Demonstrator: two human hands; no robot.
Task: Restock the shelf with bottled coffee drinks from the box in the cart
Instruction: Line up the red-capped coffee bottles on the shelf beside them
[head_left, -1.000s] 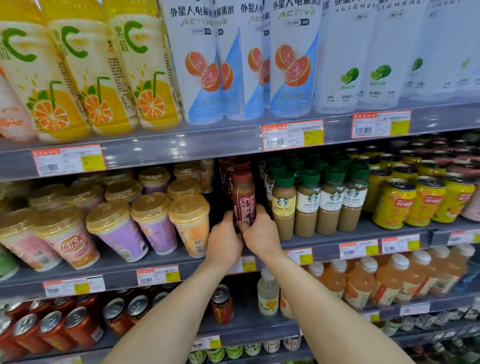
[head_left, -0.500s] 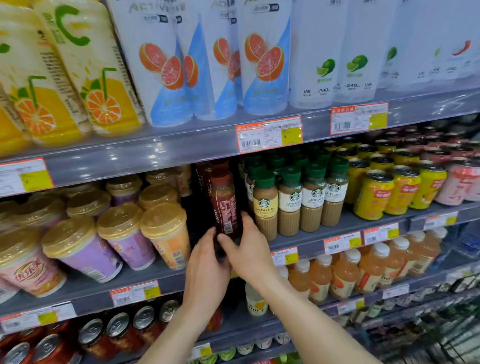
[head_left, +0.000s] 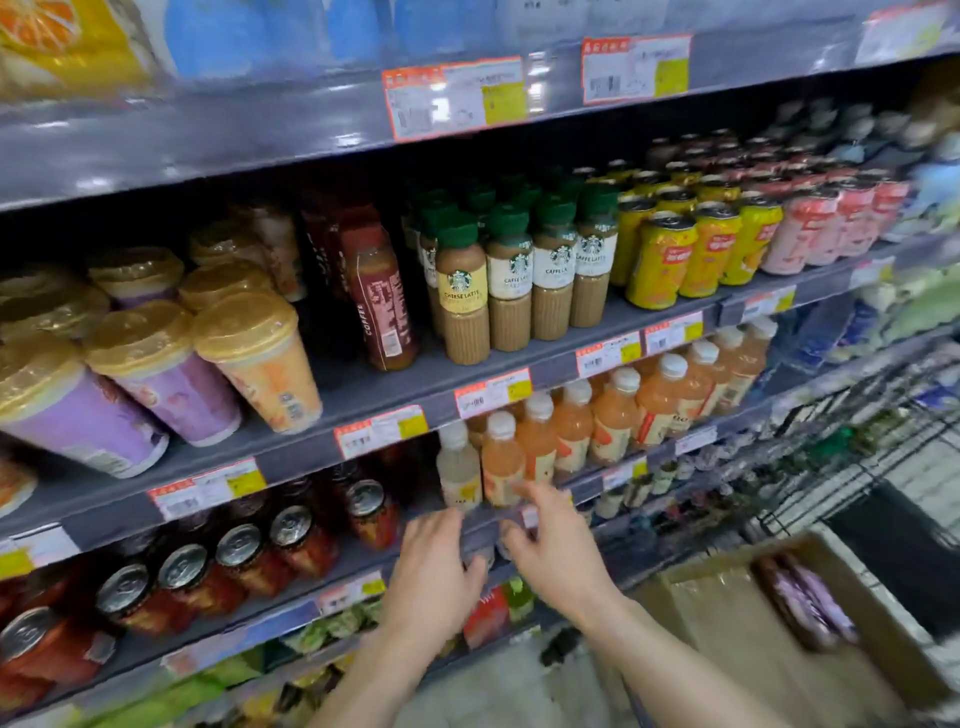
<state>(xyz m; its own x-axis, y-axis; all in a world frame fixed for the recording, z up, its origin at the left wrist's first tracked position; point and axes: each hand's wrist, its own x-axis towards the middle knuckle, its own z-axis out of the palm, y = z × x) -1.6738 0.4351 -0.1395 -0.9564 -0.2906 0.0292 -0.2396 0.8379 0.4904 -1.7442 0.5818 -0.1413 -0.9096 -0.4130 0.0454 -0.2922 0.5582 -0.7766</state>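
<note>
Both hands are empty. The left hand (head_left: 434, 566) is palm-down with its fingers straight and a little apart. The right hand (head_left: 556, 551) is just beside it with fingers loosely fanned, slightly blurred, and nothing in its grip. They hover low, in front of the edge of a lower tier. Up above, well apart from them, the red coffee bottle (head_left: 384, 301) stands at the front of the middle shelf (head_left: 363, 387), with more red ones lined up behind it. Gold-lidded cups (head_left: 254, 364) sit to its left and green-capped lattes (head_left: 462, 306) just beside it on the right. Yellow cans (head_left: 660, 260) are further along. At lower right is the cardboard box (head_left: 717, 613), sitting in the wire cart (head_left: 852, 447), with dark bottles (head_left: 802, 597) packed at its far end.
</note>
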